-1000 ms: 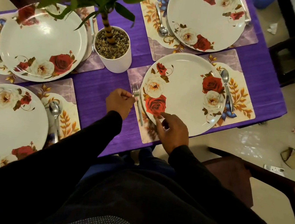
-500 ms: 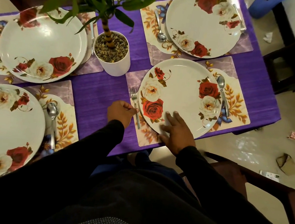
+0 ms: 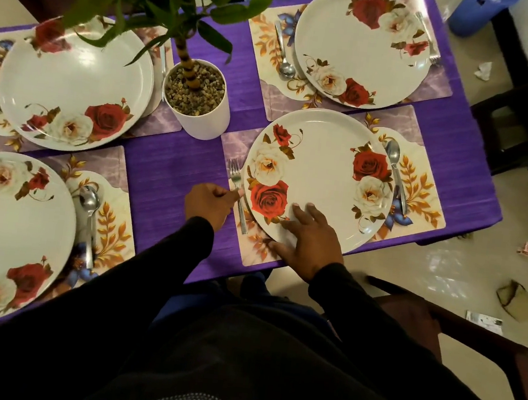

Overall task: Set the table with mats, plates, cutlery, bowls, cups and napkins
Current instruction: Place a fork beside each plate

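Plate (image 3: 321, 180) with red and white roses, lying flat on a floral mat (image 3: 420, 198) at the near right corner of a purple-covered table (image 3: 173, 176). Spoon (image 3: 396, 175) to the plate's right on the same mat, bowl end away from the viewer. Fork (image 3: 237, 190) to the plate's left, tines pointing away, just beside the rim and partly on the mat's left edge.

Left hand (image 3: 211, 205) curled, thumb and fingertips pinching the fork's handle around its middle, probably to line it up parallel with the plate's edge. Right hand (image 3: 309, 241) spread, fingers fairly straight and apart, fingertips pressing on the plate's near rim beside a red rose, thumb lying off the plate on the mat; likely steadying the plate, or nudging it to centre, while the fork gets squared up. No grip on the plate, only flat contact.

Three other settings in view, each with a rose plate on a mat: far right (image 3: 362, 46) with spoon and fork either side, far left (image 3: 71, 86), near left (image 3: 5, 236) with a spoon beside it. White pot of pebbles (image 3: 198, 100) holding a leafy plant, standing between the far settings.

Judged from the layout: mats, plates and cutlery largely placed; no bowls, cups or napkins visible on the table yet, so roughly midway through.

Dark sleeves, wooden chairs (image 3: 470, 338) at right, scraps of litter on the pale floor.
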Demonstrator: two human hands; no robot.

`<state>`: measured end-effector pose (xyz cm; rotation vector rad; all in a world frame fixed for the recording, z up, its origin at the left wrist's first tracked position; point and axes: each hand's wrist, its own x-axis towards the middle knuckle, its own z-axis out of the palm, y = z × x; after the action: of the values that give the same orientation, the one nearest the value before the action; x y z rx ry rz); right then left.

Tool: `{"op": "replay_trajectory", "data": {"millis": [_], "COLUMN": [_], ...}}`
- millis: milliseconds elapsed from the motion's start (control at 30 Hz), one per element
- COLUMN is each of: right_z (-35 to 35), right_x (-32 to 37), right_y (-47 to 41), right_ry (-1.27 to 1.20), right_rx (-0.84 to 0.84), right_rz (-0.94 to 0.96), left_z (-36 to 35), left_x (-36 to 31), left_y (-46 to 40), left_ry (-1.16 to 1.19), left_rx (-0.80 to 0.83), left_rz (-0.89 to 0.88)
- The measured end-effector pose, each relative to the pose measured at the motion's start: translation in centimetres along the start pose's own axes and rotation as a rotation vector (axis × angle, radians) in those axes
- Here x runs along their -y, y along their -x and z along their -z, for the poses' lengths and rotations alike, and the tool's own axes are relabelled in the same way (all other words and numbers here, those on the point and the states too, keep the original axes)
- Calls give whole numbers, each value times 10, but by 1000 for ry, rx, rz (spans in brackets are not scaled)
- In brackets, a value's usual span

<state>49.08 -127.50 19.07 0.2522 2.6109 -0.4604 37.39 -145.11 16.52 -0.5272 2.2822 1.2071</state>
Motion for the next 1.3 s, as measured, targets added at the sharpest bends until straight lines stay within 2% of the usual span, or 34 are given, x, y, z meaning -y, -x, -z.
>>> {"op": "replay_trajectory", "data": {"millis": [167,333,500,600,800,967,1100,1200,1300], "right_z": [13,41,74,103,164,218,254,273,277], "right_x": [3,16,30,37,34,1,-44,-79,-107], "right_y": [-9,-21,-38,-47,-55,-61,-74,-86,-95], "right_ry": [-301,-456,-454,-477,-518,-510,-600,-654,-686], "right_rx": [-123,-139,-120,-205,-379,-473,-506,-470,-363], "right_rz": [-94,-36,-23,8,88,165,262,334,372], "left_z": [11,24,30,25,12,-3,-36,-70,-104], "left_x": [2,-4,-26,-45,-108,-163,-204,-222,-222], "left_y": [4,21,35,34,32,44,55,70,83], "left_ry": [130,321,495,572,575,584,576,582,584], "left_rx": [30,-28,20,116,247,250,199,120,64], "left_rz": [24,-13,-79,-118,-235,-356,-365,-329,-267]}}
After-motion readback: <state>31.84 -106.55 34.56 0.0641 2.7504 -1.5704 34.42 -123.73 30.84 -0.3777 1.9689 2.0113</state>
